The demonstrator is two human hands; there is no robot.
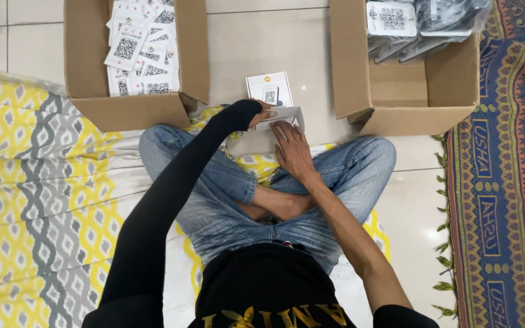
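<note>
Both hands on a small white box (287, 115) between the knees: left hand (261, 113) grips its far edge, right hand (293, 149) lies flat, fingers spread. Tiled floor (256, 48), patterned mat (37, 182), two cardboard boxes (135, 109) beyond.

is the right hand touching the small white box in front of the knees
Touching. The head view shows the right hand lying flat on the small white box, its fingers pressed on the near flap, while the left hand grips the other side.
</note>
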